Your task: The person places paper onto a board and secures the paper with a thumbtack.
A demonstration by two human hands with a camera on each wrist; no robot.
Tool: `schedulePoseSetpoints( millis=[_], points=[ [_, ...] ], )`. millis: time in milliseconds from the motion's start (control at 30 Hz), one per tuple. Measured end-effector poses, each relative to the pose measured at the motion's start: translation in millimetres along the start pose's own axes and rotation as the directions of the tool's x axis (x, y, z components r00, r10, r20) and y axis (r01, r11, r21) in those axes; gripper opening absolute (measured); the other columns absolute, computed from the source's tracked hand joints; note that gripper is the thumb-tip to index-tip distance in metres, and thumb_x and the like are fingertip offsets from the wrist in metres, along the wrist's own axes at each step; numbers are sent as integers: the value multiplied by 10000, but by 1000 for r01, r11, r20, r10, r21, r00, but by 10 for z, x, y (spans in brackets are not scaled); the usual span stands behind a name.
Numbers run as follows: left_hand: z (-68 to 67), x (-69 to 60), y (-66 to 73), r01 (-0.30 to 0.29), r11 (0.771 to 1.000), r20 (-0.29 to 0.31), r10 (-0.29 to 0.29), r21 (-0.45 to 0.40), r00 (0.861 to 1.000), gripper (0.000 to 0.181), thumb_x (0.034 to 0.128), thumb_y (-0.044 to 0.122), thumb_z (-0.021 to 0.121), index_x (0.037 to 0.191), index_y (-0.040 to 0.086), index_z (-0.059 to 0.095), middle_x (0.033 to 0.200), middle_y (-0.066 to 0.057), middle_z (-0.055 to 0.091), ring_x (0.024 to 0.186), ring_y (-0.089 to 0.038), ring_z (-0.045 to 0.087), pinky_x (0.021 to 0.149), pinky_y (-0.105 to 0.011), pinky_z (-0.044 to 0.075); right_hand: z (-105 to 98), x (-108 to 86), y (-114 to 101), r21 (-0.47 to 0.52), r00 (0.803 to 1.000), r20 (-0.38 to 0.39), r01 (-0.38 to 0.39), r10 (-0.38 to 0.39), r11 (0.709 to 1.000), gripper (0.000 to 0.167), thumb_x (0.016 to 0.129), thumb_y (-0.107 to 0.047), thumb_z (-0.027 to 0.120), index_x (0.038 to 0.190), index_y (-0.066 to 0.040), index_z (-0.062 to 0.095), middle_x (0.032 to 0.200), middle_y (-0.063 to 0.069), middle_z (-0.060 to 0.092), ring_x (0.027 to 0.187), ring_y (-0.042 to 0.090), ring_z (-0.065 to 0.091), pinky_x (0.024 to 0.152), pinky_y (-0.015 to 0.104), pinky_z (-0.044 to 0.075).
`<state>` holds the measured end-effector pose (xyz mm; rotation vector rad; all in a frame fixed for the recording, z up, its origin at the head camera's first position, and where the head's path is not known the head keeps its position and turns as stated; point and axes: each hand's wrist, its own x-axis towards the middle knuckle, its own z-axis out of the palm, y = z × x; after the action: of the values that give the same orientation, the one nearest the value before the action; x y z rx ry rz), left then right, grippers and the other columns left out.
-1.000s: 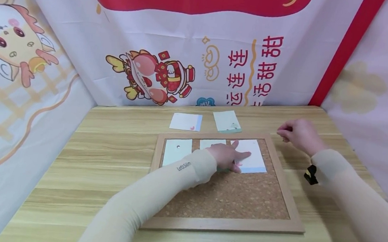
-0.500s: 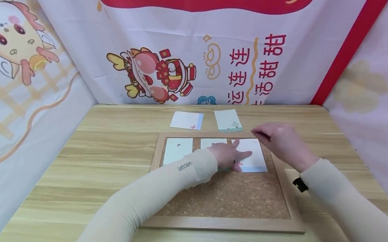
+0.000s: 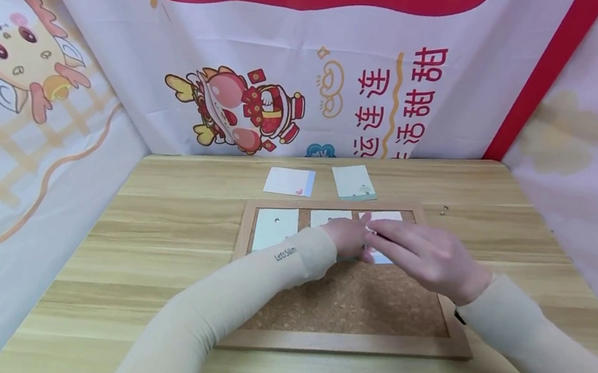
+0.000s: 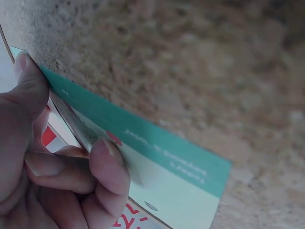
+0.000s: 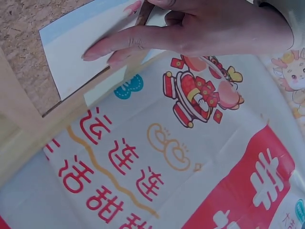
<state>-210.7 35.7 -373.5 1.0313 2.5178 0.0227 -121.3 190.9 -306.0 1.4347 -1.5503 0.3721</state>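
Observation:
Spread over the third note point(image 3: 386, 257), a white sheet with a blue strip, my left hand point(image 3: 349, 238) rests with two fingers extended. In the left wrist view, the left thumb point(image 4: 31, 83) touches the edge of the green-edged middle note point(image 4: 157, 143), and other fingers are bent above it. My right hand point(image 3: 430, 256) reaches over the third note, fingertips close to the left fingers. Whatever lies between the right fingertips is hidden. A silver thumbtack point(image 3: 276, 221) sits in the first note point(image 3: 275, 232) on the cork board point(image 3: 341, 308).
Two loose notes lie behind the board: a blue-edged note point(image 3: 287, 181) and a green-edged note point(image 3: 355, 181). Small metal thumbtacks point(image 3: 444, 210) are on the wooden table point(image 3: 165, 228) to the right. Printed cloth point(image 3: 271, 27) hangs behind and along both sides.
My right hand has moved left from beside the board to the third note, uncovering the thumbtacks on the table. The left hand stays on the notes.

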Motion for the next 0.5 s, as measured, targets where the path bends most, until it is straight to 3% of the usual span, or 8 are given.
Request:
schedulePoseSetpoints(
  millis=[100, 267, 400, 500],
  points=[
    [8, 8, -2, 2, 999, 9, -3, 38, 1000, 642, 973, 487, 566, 1541, 257, 374, 1630, -166, 94, 1153, -317, 616, 968, -594, 433, -5, 79, -42, -17, 991, -94, 95, -96, 995, 216, 1007, 20, 516, 996, 99, 716, 960, 245, 711, 761, 306, 721, 556, 397, 556],
    [3, 5, -2, -1, 1000, 19, 1, 1, 1000, 574, 998, 496, 502, 1535, 363, 348, 1632, -149, 84, 1299, -347, 499, 1012, -606, 384, -7, 170, -70, -57, 958, -185, 213, -220, 975, 186, 980, 40, 555, 985, 130, 717, 925, 266, 708, 730, 308, 717, 532, 377, 555],
    [5, 22, -3, 16, 996, 43, -12, -85, 999, 638, 984, 594, 441, 1560, 423, 226, 1642, -124, 51, 1420, -324, 330, 1092, -562, 302, -14, 209, -95, -81, 940, -196, 270, -280, 960, 180, 972, 62, 551, 975, 137, 714, 913, 267, 706, 725, 306, 715, 549, 372, 561],
    [10, 32, -2, 27, 992, 58, -20, -126, 998, 644, 984, 606, 426, 1564, 424, 213, 1645, -112, 38, 1456, -319, 247, 1116, -548, 262, -22, 215, -106, -87, 941, -180, 276, -288, 957, 177, 970, 64, 551, 982, 138, 711, 915, 261, 708, 739, 304, 716, 561, 374, 564]
  ],
)
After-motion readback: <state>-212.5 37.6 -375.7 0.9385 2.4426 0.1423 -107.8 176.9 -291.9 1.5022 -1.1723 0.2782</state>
